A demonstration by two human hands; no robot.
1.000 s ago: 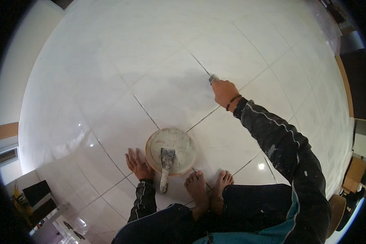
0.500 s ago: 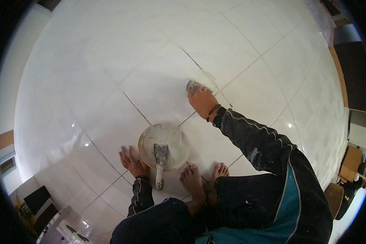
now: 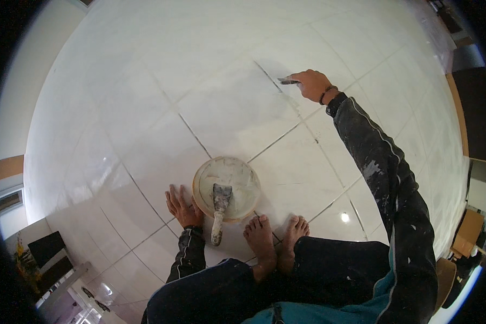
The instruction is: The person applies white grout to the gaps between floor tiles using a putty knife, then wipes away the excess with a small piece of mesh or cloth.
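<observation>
Head view: your R hand (image 3: pixel 314 86) is gripping a smeared blade (image 3: pixel 288 81), pointing it L at a floor joint (image 3: pixel 268 76); your L hand (image 3: pixel 184 209) is resting spread, empty, prob. bracing you, w/ bowl (image 3: pixel 196 186) + scraper (image 3: pixel 220 213) sitting just R, prob. for easy reach.

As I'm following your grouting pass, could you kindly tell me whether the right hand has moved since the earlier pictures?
Yes: judged against the round bowl, the right hand is now farther forward and to the right.
</observation>
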